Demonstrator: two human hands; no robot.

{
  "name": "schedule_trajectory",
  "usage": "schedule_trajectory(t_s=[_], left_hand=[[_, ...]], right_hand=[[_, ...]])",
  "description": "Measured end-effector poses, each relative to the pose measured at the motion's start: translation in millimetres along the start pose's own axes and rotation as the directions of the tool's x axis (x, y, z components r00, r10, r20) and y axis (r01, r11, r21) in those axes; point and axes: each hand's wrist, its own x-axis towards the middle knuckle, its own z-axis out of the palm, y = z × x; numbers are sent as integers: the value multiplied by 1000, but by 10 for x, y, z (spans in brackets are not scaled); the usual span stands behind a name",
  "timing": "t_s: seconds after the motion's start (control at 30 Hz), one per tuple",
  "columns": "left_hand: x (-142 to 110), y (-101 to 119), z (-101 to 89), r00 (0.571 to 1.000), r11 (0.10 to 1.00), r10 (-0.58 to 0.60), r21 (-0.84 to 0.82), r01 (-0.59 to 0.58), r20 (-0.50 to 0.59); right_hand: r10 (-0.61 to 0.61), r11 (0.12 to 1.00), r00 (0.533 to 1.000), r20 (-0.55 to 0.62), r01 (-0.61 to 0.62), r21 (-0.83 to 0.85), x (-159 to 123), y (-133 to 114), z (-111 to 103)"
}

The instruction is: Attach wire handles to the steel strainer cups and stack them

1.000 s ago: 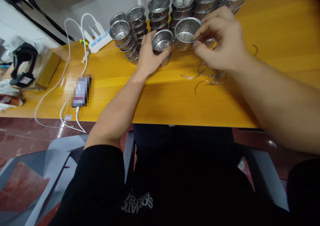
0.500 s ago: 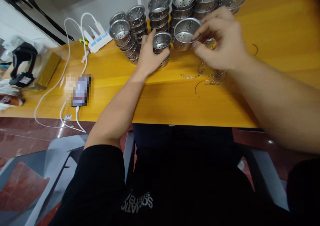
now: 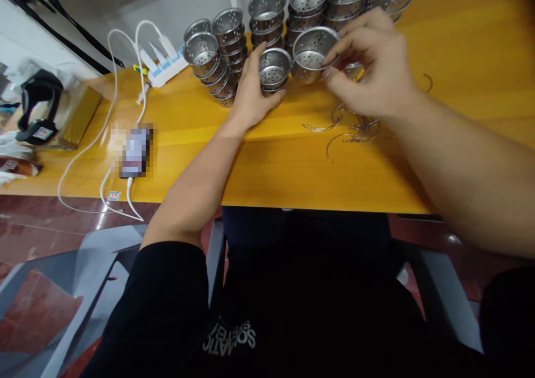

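Note:
My right hand (image 3: 368,63) pinches the rim of a perforated metal cup (image 3: 311,60) between thumb and fingers, holding it tilted toward me. To its left, my left hand (image 3: 253,91) curls round a short stack of perforated metal cups (image 3: 275,70), fingers along the left side and thumb across the front. That stack's lower part is mostly hidden by the thumb. Thin curved metal wires (image 3: 361,130) lie loose on the table just below my right hand.
Behind my hands stand several tall stacks of the same cups, among them a left stack (image 3: 201,57) and a middle stack (image 3: 267,10). On the left of the yellow table (image 3: 292,171) are a white power strip (image 3: 167,68), a phone (image 3: 136,152) on a cable, and a cardboard box (image 3: 79,116).
The cup at my left hand has shifted slightly right and its opening shows more. My left thumb has dropped a little. The cup in my right hand has risen slightly.

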Motion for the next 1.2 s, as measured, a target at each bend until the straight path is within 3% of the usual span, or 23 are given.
schedule_trajectory(t_s=[0.2, 0.47, 0.67, 0.83, 1.0, 1.1, 1.2], left_hand=[[14, -4, 24, 999, 999, -47, 20, 48, -27], [-10, -77, 35, 998, 999, -1, -35, -1, -66], [124, -230, 63, 998, 999, -47, 20, 47, 37], [91, -76, 37, 998, 999, -46, 18, 46, 37], [-1, 70, 22, 996, 996, -33, -89, 26, -86], [-22, 67, 22, 997, 986, -17, -167, 3, -80], [-3, 1, 26, 996, 990, -21, -142, 9, -83]], right_hand=[[-23, 999, 999, -32, 23, 29, 15, -13, 24], [3, 1000, 1000, -22, -3, 5, 9, -4, 19], [-33, 999, 999, -29, 34, 10, -8, 26, 31], [-56, 998, 998, -41, 56, 15, -12, 0, 39], [-63, 997, 997, -46, 64, 30, -3, 24, 40], [-61, 998, 997, -44, 62, 25, 2, 32, 34], [-29, 999, 999, -41, 30, 12, 3, 19, 19]])
